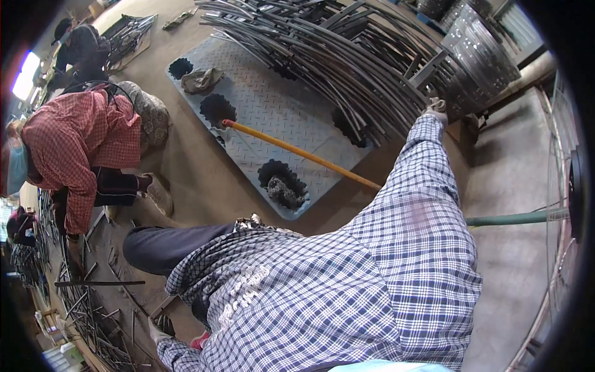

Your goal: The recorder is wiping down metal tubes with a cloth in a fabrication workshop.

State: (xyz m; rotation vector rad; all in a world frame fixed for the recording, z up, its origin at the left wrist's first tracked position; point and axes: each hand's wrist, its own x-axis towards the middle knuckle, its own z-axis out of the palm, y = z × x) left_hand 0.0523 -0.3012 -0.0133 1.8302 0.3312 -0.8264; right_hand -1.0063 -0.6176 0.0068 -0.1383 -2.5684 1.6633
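Observation:
My right arm in a checked sleeve reaches far to the upper right. At its end, my gloved right hand [436, 107] is curled beside the ends of the long dark metal bars [334, 59]; what it grips is hidden. Low at the left, my left hand [162, 328], in a dark-palmed glove, is small and partly shaded. Its fingers look bent, close to loose metal rods [102, 328] on the floor, and I cannot make out what is in them.
A grey treaded metal plate [254, 99] with jagged round holes lies ahead, under part of the bars. An orange pole [297, 150] crosses it. A cloth [201, 80] rests on its far corner. At the left a person in a red checked shirt [87, 133] bends over rods. Shiny metal coils [480, 56] stand upper right.

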